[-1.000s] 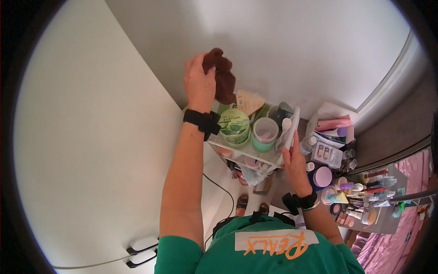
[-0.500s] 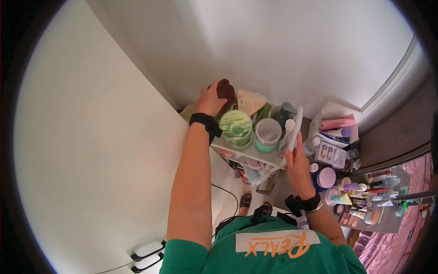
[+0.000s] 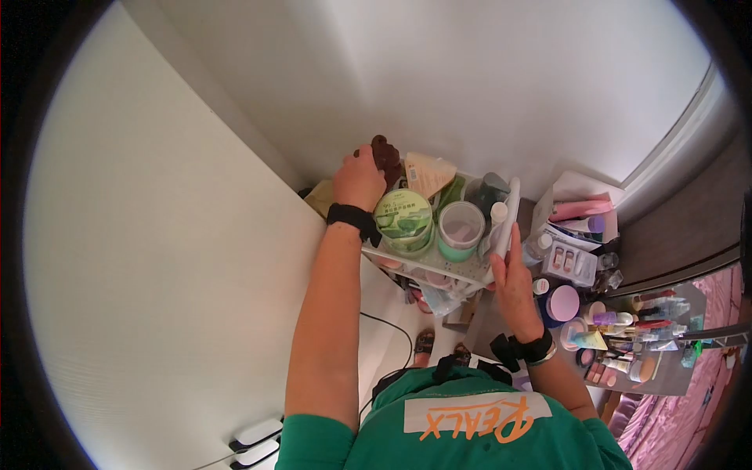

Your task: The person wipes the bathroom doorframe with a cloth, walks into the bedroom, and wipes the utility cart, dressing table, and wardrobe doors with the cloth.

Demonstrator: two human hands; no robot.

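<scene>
My left hand [image 3: 359, 180] is closed on a brown cloth [image 3: 385, 159] at the back left corner of a white shelf cart [image 3: 458, 269]. Just in front of the cloth stands a green-lidded round tub [image 3: 403, 215]. A clear and green jar [image 3: 460, 225] is to its right, and a beige packet [image 3: 428, 174] leans behind them. My right hand [image 3: 513, 286] lies against the white raised rim [image 3: 509, 215] at the cart's right side, thumb apart from the fingers.
Right of the cart, a white box [image 3: 583, 205] holds tubes, beside a clear case [image 3: 569, 263]. Many cosmetics crowd a dark table [image 3: 672, 381]. A large white panel [image 3: 172, 258] fills the left side, and a cable hangs below the cart.
My left hand has come down with the brown cloth from near the wall to the cart's back left corner. My right hand has stayed at the rim.
</scene>
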